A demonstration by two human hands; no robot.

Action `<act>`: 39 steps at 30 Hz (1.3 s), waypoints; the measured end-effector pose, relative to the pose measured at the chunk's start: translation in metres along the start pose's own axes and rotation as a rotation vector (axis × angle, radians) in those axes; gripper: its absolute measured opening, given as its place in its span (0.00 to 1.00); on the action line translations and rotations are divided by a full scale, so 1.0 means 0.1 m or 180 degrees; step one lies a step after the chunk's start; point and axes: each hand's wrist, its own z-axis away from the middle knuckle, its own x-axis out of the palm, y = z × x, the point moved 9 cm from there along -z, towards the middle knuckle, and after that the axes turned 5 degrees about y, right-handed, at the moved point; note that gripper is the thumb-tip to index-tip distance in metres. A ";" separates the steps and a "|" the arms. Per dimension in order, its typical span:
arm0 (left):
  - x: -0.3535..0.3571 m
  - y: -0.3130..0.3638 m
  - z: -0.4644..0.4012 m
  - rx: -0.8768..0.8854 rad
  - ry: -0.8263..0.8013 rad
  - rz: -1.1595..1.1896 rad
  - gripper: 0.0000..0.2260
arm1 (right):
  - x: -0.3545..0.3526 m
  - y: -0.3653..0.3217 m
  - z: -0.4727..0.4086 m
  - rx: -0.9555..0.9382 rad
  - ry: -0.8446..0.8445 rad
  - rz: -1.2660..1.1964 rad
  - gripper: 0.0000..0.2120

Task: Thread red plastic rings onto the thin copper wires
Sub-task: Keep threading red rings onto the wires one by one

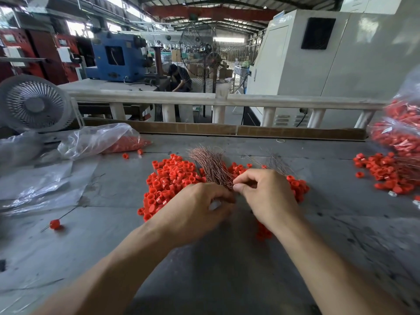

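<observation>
- The left hand [193, 208] is curled over the near end of a bundle of thin copper wires [210, 165]; its grip is clenched round that bundle, whose far ends fan out away from the person.
- The right hand [266, 196] sits just beside the left — thumb and forefinger pinched together at the base of the bundle, grasping what looks like a single wire; whether a ring is between the fingers cannot be told.
- A heap of small red plastic rings [170, 180] lies on the grey counter [227, 258] under and around both hands, spreading to the left and right of the wires.
- A second, looser spray of thin wires [276, 161] lies beyond the right hand.
- Near the left edge, well apart from the heap, a single red ring on a thin wire [54, 224] rests on the counter.
- A further pile of red rings [384, 171] lies at the right, beneath a clear plastic bag full of red rings [402, 130].
- At the far left, a crumpled clear plastic bag with some red rings inside [106, 140] lies beside a white desk fan [35, 105].
</observation>
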 end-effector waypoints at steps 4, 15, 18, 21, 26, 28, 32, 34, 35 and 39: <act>0.02 0.03 0.00 0.0112 -0.0051 -0.0069 0.13 | -0.02 0.02 -0.01 0.0031 0.0059 0.0125 0.03; 0.08 0.03 0.01 0.0122 -0.0189 -0.0200 0.15 | -0.10 -0.06 0.00 -0.0117 0.0209 0.0033 0.06; 0.10 0.03 0.01 0.0045 -0.0272 -0.0200 0.17 | -0.22 -0.15 0.03 -0.0204 0.0483 -0.0698 0.07; 0.10 0.03 0.01 0.0031 -0.0260 -0.0181 0.17 | -0.32 -0.25 0.07 -0.0249 0.0688 -0.1465 0.04; 0.06 -0.01 0.01 -0.0031 -0.0150 -0.0137 0.17 | -0.46 -0.34 0.13 -0.0254 0.0857 -0.3096 0.04; 0.00 -0.01 0.01 -0.0023 0.0015 -0.0052 0.14 | -0.53 -0.34 0.14 -0.0242 0.0942 -0.3286 0.05; -0.18 -0.06 -0.01 -0.0221 0.0608 0.0414 0.11 | -0.52 -0.24 0.07 0.0106 0.0845 -0.3449 0.08; -0.25 -0.10 -0.02 -0.0341 0.0813 0.1192 0.12 | -0.44 -0.22 0.05 0.0192 0.0653 -0.3261 0.06; -0.27 -0.12 -0.02 -0.0392 0.0884 0.1666 0.13 | -0.40 -0.22 0.05 0.0186 0.0568 -0.3073 0.06; -0.40 -0.19 0.01 -0.0492 0.1236 0.2528 0.10 | -0.21 -0.18 0.08 0.0268 0.0290 -0.2473 0.07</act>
